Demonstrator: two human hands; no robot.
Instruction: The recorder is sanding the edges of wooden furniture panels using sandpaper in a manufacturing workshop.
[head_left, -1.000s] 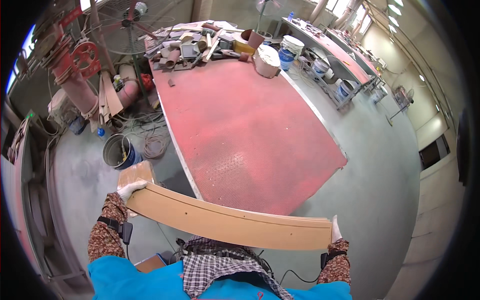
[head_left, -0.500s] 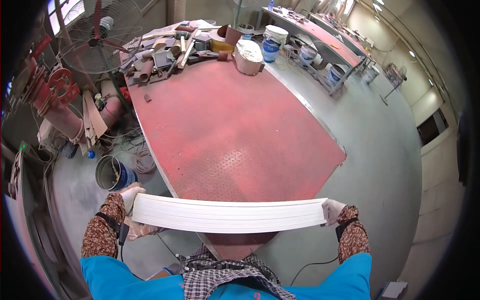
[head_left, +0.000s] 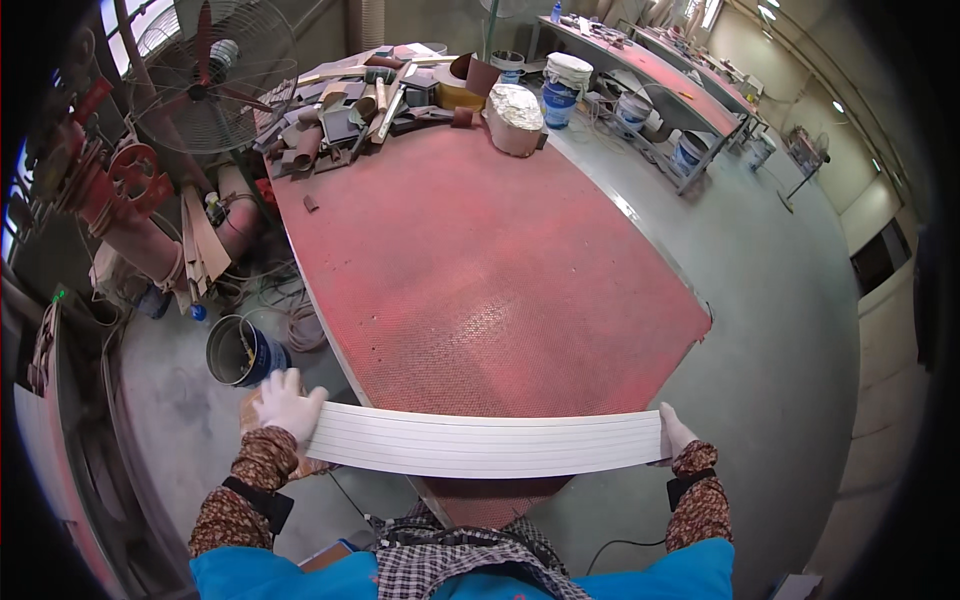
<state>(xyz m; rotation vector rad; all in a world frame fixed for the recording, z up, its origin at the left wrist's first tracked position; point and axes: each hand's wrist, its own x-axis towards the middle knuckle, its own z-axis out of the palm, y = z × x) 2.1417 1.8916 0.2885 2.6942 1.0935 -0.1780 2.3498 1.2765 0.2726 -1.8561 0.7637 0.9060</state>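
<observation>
A row of long white strips (head_left: 485, 442), lying side by side, spans the near end of the red table in front of me. At its left end, my gloved left hand (head_left: 290, 405) has its fingers spread and its thumb side against the strip ends. My right hand (head_left: 678, 434), gloved too, holds the right end, thumb up along the edge and fingers partly hidden. A brown wrapped bundle (head_left: 255, 410) shows partly behind my left hand.
The red table (head_left: 500, 260) stretches away, with sandpaper pieces and scraps (head_left: 350, 110) heaped at its far end beside a white-topped block (head_left: 515, 120). A bucket (head_left: 245, 350), hoses and a caged fan (head_left: 205, 80) stand left. Workbenches (head_left: 660, 75) and buckets are at far right.
My left hand has moved up and right, its fingers spreading from a grip. My right thumb has lifted along the strip ends. The view has shifted slightly.
</observation>
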